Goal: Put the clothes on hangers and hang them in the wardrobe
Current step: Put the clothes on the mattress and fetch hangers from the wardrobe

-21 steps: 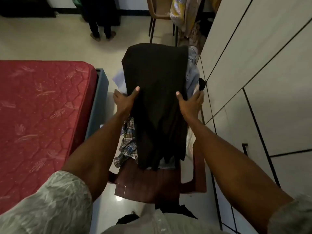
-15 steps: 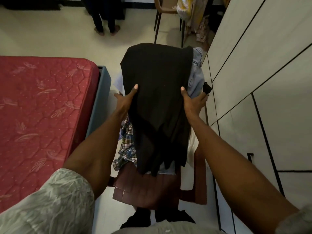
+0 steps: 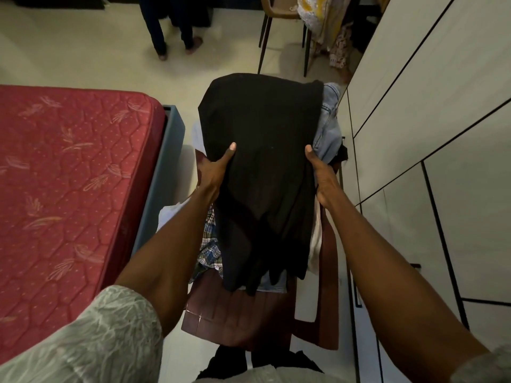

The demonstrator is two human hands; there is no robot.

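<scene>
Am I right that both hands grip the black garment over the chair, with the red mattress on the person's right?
Not quite: the head view shows the red mattress on the person's left. Left hand and right hand do grip the black garment over the chair.

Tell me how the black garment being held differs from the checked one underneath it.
The black garment is plain and dark; the checked garment is a blue-and-white plaid. The black one is on top, gripped at its sides by the left hand and right hand; the checked one is untouched. The black one shows almost whole; the checked one only peeks out at its left edge. Both are over the brown chair.
</scene>
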